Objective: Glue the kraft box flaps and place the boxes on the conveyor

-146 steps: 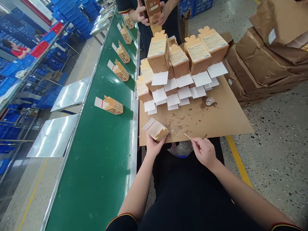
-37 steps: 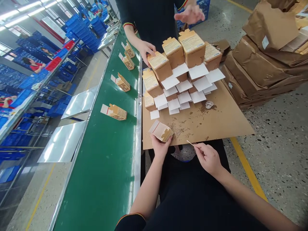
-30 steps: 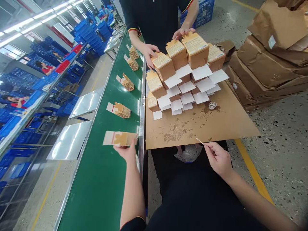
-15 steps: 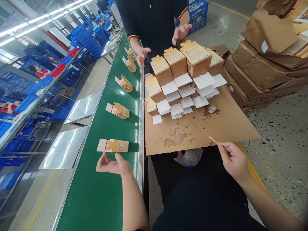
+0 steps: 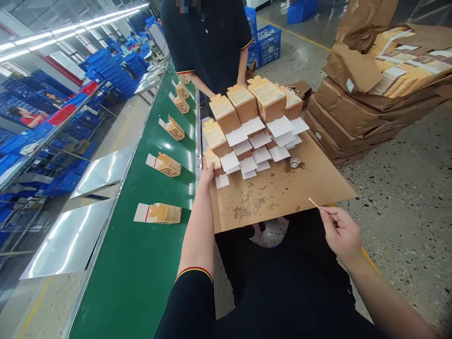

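Cardboard sheet (image 5: 318, 181) is serving as the bench top, glue-stained, sitting just right of the green conveyor (image 5: 148, 263). Box stack (image 5: 247, 122) is sitting on its far half, white flaps hanging toward the person.

Left hand (image 5: 207, 173) is reaching the nearest small box (image 5: 213, 160) at the stack's front-left corner; fingers are touching it, but I cannot tell if they're closed on it. Box looks like light, thin card: stiff on the folded edges, crushable on the panels, so grip across the side walls, not the loose flap. Long axis is running away from the person, flap end facing near.

Right hand (image 5: 341, 231) is pinching a thin stick (image 5: 314, 203) between thumb and fingertips, tip pointing up-left over the sheet edge. Featherweight, snappable.
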`<state>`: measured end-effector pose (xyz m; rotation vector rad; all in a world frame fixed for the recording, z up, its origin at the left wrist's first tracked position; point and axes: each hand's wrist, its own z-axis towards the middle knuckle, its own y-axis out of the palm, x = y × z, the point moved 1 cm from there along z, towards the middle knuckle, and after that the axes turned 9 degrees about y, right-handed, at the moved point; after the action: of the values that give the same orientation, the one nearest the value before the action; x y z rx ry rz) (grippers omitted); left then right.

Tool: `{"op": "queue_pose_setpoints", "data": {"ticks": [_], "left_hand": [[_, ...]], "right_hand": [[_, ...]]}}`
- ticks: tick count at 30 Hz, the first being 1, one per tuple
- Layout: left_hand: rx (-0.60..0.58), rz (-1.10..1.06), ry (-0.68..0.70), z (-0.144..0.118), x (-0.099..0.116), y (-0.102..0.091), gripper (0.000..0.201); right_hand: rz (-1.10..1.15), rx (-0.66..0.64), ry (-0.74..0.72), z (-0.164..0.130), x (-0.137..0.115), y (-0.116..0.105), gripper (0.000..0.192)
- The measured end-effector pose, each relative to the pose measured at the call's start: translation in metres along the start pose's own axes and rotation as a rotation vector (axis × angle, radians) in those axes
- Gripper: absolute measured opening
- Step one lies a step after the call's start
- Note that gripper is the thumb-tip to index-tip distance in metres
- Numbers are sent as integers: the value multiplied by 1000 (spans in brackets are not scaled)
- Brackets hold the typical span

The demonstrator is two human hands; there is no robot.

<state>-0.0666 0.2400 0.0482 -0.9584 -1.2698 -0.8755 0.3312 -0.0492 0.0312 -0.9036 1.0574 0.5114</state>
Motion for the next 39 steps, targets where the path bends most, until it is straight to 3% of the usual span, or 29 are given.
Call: {"op": "queue_pose_setpoints", "data": {"ticks": [2, 5, 8, 10, 12, 15, 18, 21, 25, 28, 32, 34, 39], "left_hand": [[10, 33, -61, -16, -4, -10, 45], [54, -23, -89, -55, -7, -41, 48], [45, -218, -87, -103, -7, -72, 59], [0, -293, -92, -134, -6, -82, 65], [-58, -303, -92, -159, -5, -80, 69], [-113, -283, -67, -181, -9, -60, 75], [-162, -262, -64, -188, -16, -38, 79], [-212, -263, -67, -189, -22, -30, 84], [-222, -234, -46, -189, -26, -34, 83], [-234, -212, -31, -189, -27, -36, 79], [-234, -204, -21, -189, -28, -36, 78], [-232, -193, -17, -190, -28, -37, 77], [-244, -174, -3, -193, -26, -36, 79]], "right_hand": [[-21, 13, -3, 6, 6, -5, 40], [-112, -22, -41, 29, 9, -8, 45], [-232, -97, -90, 73, 3, -5, 45], [-305, -147, -140, 110, -2, 4, 42], [-376, -219, -207, 147, -7, 18, 39], [-490, -342, -265, 188, -10, 45, 39], [-576, -417, -253, 208, -11, 62, 44], [-594, -423, -224, 211, -11, 62, 44], [-472, -374, -172, 186, -13, 46, 30], [-225, -347, -218, 133, -19, 45, 26], [-105, -565, -376, 37, -29, 82, 30], [-128, -597, -452, 1, -31, 107, 30], [-258, -609, -599, -30, -25, 147, 35]]}}
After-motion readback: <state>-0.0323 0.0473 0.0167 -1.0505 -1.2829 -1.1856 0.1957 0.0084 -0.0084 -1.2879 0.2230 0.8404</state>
